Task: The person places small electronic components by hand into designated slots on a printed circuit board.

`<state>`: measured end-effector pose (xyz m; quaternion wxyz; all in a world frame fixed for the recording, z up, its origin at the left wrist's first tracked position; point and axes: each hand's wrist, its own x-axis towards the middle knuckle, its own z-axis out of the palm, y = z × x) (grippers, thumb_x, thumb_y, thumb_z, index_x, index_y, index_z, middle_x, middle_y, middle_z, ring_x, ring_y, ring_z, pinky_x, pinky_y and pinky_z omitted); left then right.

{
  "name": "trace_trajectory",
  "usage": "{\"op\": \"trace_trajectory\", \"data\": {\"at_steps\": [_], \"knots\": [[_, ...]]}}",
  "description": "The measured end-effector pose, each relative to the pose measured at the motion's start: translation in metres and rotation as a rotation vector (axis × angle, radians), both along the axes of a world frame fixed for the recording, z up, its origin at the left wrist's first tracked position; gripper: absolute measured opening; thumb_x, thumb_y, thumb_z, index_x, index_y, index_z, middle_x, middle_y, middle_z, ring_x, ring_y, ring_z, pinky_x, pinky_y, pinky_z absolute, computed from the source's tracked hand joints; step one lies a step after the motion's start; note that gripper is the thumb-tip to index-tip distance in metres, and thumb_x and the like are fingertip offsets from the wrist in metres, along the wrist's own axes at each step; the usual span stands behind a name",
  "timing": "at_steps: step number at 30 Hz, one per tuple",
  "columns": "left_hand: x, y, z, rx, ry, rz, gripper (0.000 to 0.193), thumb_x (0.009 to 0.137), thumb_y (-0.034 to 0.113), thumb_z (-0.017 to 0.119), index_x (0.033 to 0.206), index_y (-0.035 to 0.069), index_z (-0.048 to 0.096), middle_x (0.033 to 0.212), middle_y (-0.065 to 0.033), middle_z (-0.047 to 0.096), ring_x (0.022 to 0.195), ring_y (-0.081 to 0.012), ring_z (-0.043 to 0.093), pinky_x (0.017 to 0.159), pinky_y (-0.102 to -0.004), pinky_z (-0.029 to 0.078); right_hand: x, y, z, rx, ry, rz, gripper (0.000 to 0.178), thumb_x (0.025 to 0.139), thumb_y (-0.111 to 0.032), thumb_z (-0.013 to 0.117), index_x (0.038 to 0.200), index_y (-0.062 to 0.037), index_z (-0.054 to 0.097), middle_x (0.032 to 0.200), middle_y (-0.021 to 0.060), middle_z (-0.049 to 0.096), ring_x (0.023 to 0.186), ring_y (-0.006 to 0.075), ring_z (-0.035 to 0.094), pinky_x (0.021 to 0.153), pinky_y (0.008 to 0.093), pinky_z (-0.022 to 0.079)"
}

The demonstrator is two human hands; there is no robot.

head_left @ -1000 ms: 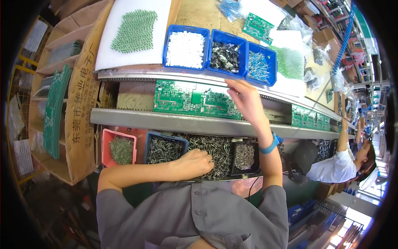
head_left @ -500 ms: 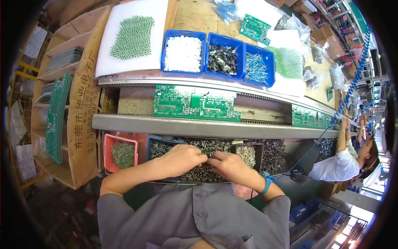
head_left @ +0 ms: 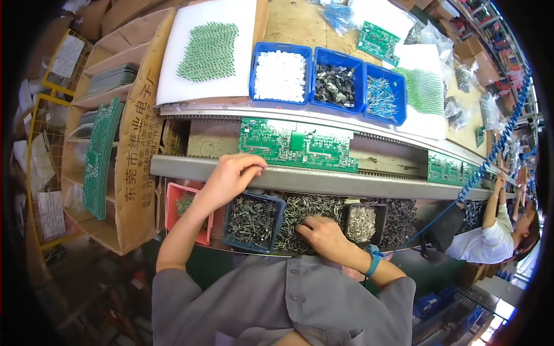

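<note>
My left hand [head_left: 235, 176] is over the grey metal rail [head_left: 375, 182], just short of the near edge of a green circuit board [head_left: 294, 145]. Its thumb and fingers are pinched together; whatever they hold is too small to make out. My right hand [head_left: 324, 235] is lower down, at a heap of small metal-legged electronic components [head_left: 295, 216], its fingers curled down against the pile. The fingertips are partly hidden, and I cannot make out what is in them. A blue band [head_left: 374, 260] circles my right wrist.
Near the rail are a red bin [head_left: 173, 213], a dark blue bin [head_left: 254, 225] and a small bin of pale parts [head_left: 362, 224]. Blue bins [head_left: 281, 102] of parts line the far side. A divided cardboard box [head_left: 135, 167] holds boards on the left. A co-worker [head_left: 485, 242] is at right.
My hands have parted. The left has moved up from the component heap to the rail by the board; the right stays at the heap, slightly lower. The whole view has shifted a little.
</note>
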<state>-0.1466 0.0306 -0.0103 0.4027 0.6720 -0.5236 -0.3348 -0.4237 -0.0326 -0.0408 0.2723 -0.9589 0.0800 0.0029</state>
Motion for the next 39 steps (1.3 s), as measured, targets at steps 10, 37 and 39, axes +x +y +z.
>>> {"op": "trace_trajectory", "data": {"at_steps": [10,37,39], "knots": [[0.030,-0.027,-0.030,-0.275,-0.514,0.118,0.013,0.076,-0.004,0.063,0.088,0.001,0.063,0.093,-0.0110,0.062,0.089,-0.0301,0.059,0.078,-0.0388,0.049,0.005,-0.002,0.002,0.055,0.032,0.036,0.007,0.073,-0.009,0.057,0.079,-0.0070,0.061,0.078,0.0085,0.053,0.077,0.0257,0.057,0.069,0.0372,0.047],[0.032,-0.036,-0.033,-0.235,-0.658,0.058,0.023,0.074,-0.002,0.065,0.096,0.004,0.061,0.092,-0.0092,0.063,0.090,-0.0288,0.058,0.080,-0.0391,0.047,0.000,-0.012,0.014,0.217,-0.052,-0.118,0.014,0.077,-0.009,0.068,0.090,-0.0037,0.065,0.070,0.0103,0.062,0.068,0.0299,0.061,0.064,0.0402,0.049],[0.031,-0.036,-0.033,-0.237,-0.689,0.047,0.024,0.075,-0.001,0.065,0.097,0.004,0.061,0.093,-0.0087,0.063,0.090,-0.0271,0.058,0.079,-0.0380,0.046,-0.001,-0.012,0.011,0.202,-0.126,-0.090,0.013,0.077,-0.010,0.068,0.088,-0.0035,0.065,0.071,0.0109,0.062,0.069,0.0302,0.061,0.064,0.0399,0.049]]}}
